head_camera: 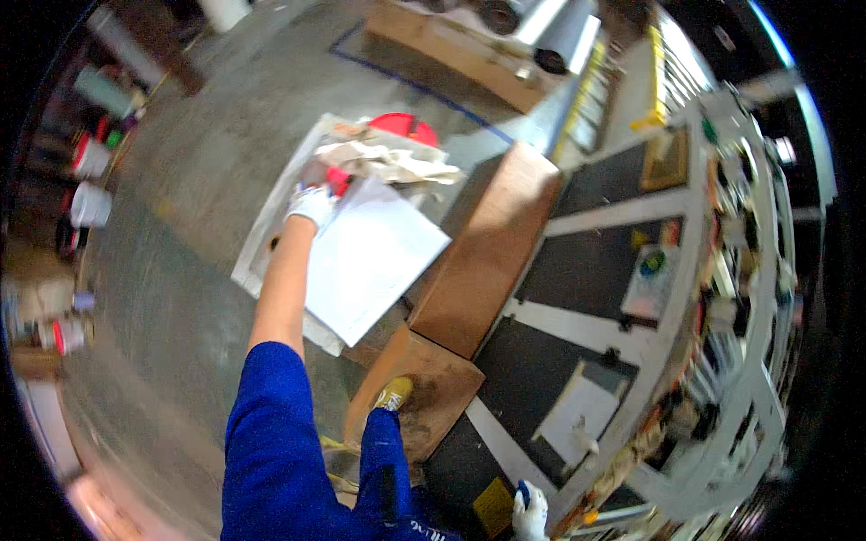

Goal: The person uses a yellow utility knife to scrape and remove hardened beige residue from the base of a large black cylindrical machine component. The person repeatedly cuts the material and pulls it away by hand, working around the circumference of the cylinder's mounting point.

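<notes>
My left hand (312,205), in a white glove, reaches over a pale tray-like surface (249,276). It is at the upper left edge of a bright white sheet or board (369,260). A red object (337,180) lies by the fingertips; blur hides whether the fingers grip it. Crumpled off-white cloths (385,161) lie just beyond. My right hand (531,515), also in a white glove, is at the bottom edge beside the machine frame. Dark blue shows at its fingertips, and any grip there is unclear.
My shoe (394,393) is on a brown wooden step (440,399), with a longer brown box (490,250) beyond. A long machine with dark panels (588,267) runs along the right. Behind the cloths is a red round lid (406,127). Large rolls (551,57) lie at the top; buckets (90,205) stand left.
</notes>
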A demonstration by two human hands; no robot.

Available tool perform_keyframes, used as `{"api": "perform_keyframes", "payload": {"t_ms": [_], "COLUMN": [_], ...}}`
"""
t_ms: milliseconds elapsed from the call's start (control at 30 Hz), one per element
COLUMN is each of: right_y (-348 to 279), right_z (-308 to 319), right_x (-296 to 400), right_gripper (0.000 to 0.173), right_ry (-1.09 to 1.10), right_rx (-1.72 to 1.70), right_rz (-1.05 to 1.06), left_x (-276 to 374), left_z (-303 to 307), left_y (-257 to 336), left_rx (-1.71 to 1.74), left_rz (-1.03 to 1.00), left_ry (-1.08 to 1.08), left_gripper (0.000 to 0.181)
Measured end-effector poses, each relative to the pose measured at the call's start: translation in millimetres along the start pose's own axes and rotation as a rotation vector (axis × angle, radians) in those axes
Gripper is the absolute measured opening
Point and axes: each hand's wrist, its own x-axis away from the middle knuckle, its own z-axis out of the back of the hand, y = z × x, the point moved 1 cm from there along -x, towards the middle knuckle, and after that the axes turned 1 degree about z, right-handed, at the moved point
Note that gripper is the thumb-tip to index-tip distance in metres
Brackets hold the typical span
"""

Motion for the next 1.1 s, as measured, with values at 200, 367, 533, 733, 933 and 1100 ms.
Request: {"api": "perform_keyframes", "payload": {"t_ms": [200,367,533,733,933,1100], "right_y": [17,43,87,172,330,440], "right_z": [21,18,8,-13,-60,-73], "right_x": [59,136,240,363,443,446], "right_gripper": [0.034,0.034,0.031,0.012,0.023,0.043], "right_ry": [0.135,0.064,0.259,0.755,1.24,1.184], "right_rx": [-0.025,-0.207,-0.316,-0.342,-0.434,-0.219], "right_rz": [-0.053,-0.148,-0.278,-0.586,-1.118,-1.315], "left_x": [61,209,423,579,639,706], "left_z": [24,29,42,71,22,12], "left_y": [108,201,337,473,577,712], "left_rx": [-0.019,0.546,0.568,0.558,0.437,0.254], "left_rz": [-0.03,-0.347,-0.821,-1.392,-1.792,-1.87], "left_ry": [0.341,0.267,-0.104,-0.345,0.228,0.003], "left_gripper": [0.05,0.043,0.019,0.018,0.019,0.021]}}
